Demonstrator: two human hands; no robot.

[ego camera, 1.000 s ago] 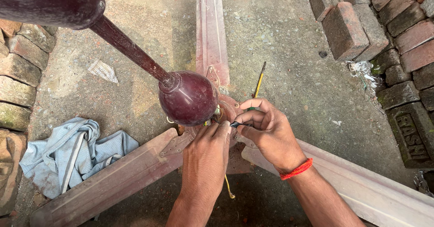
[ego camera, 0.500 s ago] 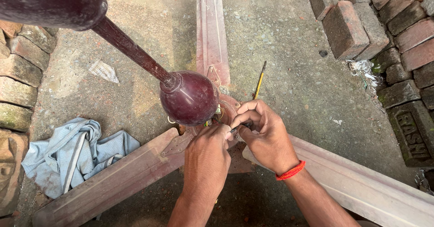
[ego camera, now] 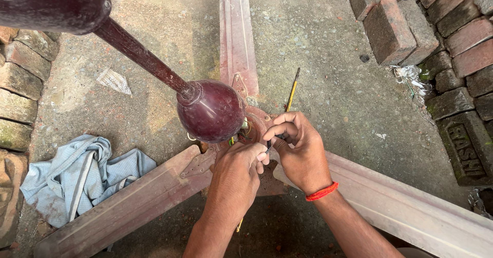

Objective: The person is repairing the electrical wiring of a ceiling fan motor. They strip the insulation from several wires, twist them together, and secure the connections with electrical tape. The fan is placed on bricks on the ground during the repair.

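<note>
Your left hand and right hand meet just below the maroon fan dome, fingertips of both pinched together on a thin dark wire, blue cloth left of the dome, yellow screwdriver to its right, crumpled paper scrap beyond-left, embossed brick far right.

Left hand and right hand meet fingertip to fingertip, fingers curled in a pinch.

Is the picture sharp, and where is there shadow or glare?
Head view: soft daylight, no hard shadows; the dark red domed fan cover shows faint sheen; the left hand and right hand are sharp; the near dark cup at top left is blurred.
</note>
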